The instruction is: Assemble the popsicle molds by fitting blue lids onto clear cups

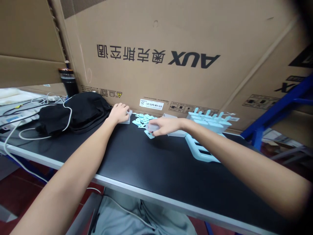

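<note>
My left hand reaches to the far side of the black table and its fingers are curled on a small translucent white piece. My right hand is closed round another translucent white piece, just above a light blue flat part. Between my hands lies a heap of small light blue parts. To the right stands a light blue mould tray with several stick handles sticking up behind it.
A black bag with white cables lies at the left, beside a dark tumbler. A big cardboard box walls off the back. A blue metal frame stands at the right.
</note>
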The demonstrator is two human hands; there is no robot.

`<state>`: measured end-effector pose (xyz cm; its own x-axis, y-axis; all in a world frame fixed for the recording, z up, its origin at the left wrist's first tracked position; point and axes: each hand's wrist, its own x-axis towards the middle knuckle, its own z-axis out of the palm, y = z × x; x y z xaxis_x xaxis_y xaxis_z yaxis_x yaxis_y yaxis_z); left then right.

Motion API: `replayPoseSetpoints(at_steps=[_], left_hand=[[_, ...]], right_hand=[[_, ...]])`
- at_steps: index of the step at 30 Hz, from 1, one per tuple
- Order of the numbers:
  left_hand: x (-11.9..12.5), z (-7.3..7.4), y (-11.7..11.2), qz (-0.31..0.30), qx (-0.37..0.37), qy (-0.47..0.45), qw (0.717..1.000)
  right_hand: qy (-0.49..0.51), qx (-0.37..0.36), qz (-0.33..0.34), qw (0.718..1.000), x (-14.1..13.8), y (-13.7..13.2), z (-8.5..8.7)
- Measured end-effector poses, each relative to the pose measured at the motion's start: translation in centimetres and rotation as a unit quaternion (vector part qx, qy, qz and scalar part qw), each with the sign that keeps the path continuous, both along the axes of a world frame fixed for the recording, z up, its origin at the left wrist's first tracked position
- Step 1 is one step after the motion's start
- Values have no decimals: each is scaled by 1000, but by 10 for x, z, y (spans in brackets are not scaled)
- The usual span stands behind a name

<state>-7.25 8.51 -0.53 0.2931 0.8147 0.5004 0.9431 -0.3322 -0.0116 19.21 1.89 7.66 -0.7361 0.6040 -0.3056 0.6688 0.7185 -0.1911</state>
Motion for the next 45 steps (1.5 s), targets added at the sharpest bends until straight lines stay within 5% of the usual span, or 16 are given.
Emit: replayPoseSetpoints(at_steps=[10,17,27,33,39,45], left_hand=[[4,5,-5,-3,-16,-1,1000],[2,3,-3,-31,-35,-49,998],[1,4,-5,-57,-47,-7,997],[-2,2,-4,-62,-45,0,997],[-7,-2,2,-51,-79,-59,994],[-10,-2,3,-46,-128,-130,982]], right_hand=[[-5,59,22,998,-4,4,-12],[-115,180,-61,975,1,6,-13],[-155,263,-58,950,-7,15,-25],[-78,264,-71,959,-5,18,-24],[-55,196,-7,979,-3,14,-27],[-97,278,-32,955,-8,21,-31]])
